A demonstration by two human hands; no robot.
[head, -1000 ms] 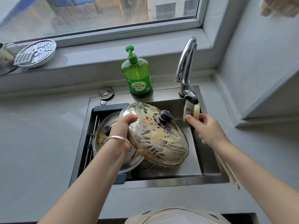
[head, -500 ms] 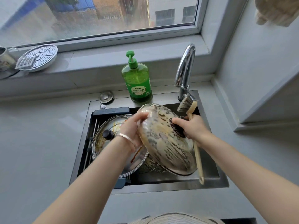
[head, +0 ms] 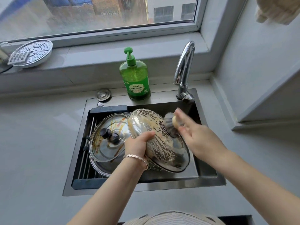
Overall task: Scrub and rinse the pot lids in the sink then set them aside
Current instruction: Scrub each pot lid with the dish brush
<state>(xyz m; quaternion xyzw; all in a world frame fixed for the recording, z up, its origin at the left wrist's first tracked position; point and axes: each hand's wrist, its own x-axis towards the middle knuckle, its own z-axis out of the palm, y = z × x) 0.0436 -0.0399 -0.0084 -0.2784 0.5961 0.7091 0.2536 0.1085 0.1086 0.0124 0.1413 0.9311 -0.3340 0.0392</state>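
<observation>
Our left hand (head: 138,146) fingers grip the greasy tilted pot lid (head: 158,150); right hand (head: 199,140) fingers, blurred, hold the dish brush (head: 169,125) against it; scrubbing hard, we could lose it.

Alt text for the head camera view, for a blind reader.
Over a steel sink, the left hand grips a grimy domed steel pot lid by its rim while the right hand holds a blurred bristle brush against it. A second stained lid with a black knob lies beside it; a green soap bottle stands behind.
</observation>
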